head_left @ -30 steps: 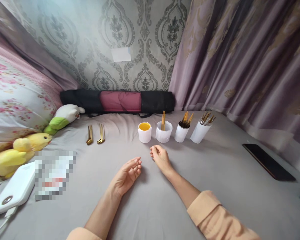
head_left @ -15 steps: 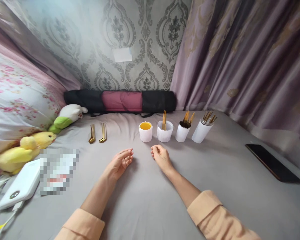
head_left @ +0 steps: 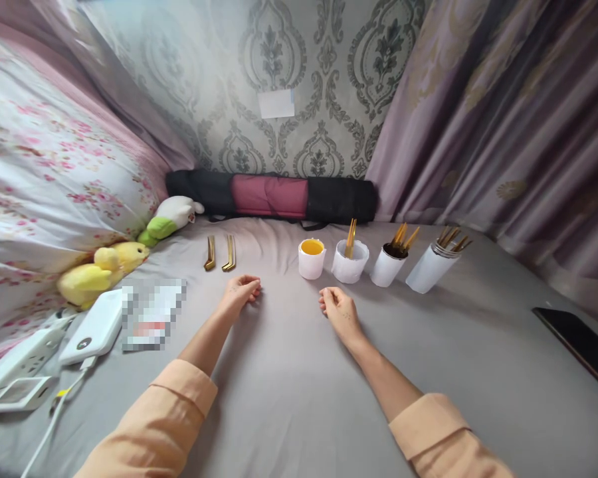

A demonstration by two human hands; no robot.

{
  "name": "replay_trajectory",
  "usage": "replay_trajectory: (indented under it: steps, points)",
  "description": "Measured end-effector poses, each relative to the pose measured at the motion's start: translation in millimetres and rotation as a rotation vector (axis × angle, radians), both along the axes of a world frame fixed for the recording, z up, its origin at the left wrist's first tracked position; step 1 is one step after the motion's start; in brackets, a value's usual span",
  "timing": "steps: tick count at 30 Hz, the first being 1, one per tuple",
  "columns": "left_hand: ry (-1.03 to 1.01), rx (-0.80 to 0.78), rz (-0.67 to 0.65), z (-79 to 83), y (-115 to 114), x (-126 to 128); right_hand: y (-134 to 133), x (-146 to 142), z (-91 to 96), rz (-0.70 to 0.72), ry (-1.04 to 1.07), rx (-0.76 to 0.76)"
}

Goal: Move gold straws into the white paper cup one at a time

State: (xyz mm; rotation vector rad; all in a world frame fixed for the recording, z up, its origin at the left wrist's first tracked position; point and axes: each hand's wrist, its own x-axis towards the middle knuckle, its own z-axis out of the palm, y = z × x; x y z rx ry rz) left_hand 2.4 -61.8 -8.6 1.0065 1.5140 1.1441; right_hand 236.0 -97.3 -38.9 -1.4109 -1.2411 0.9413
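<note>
My left hand [head_left: 242, 290] rests on the grey sheet with its fingers curled in, and nothing shows in it. Just beyond it lie two small bundles of slim gold pieces with bent ends, a left bundle [head_left: 210, 253] and a right bundle [head_left: 229, 253]. My right hand [head_left: 339, 311] is closed in a loose fist in front of the white containers, apparently holding nothing. These are a white cup with a yellow inside [head_left: 311, 263], a wider white cup [head_left: 349, 267] with gold sticks, a dark-lined white cup [head_left: 386, 269] with several gold sticks, and a tilted taller white container [head_left: 428, 271] with brownish sticks.
A black and maroon roll bag [head_left: 272, 196] lies along the wall. At left are plush toys [head_left: 87, 282], a white power bank [head_left: 92, 325], a blurred-out packet [head_left: 154, 315], a power strip [head_left: 22, 358] and a cable. A dark phone [head_left: 578, 345] lies at far right.
The view has swung left, so things sit further right. My left hand has turned palm down, its fingers curling in, and is nearer the gold bundles. My right hand stays closed near the cups.
</note>
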Motion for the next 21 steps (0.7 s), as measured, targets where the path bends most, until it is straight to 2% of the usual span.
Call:
replay_trajectory:
  steps: [7, 15, 21]
  points:
    - [0.276, 0.011, 0.043, 2.2, 15, -22, 0, 1, -0.2, 0.006, -0.022, 0.005]
    - [0.706, 0.023, 0.087, -1.4, 30, -48, 0, 1, -1.9, 0.005, -0.047, 0.011]
    - [0.970, 0.068, 0.112, 1.1, 40, -59, 2, 1, -3.5, 0.001, -0.050, -0.002]
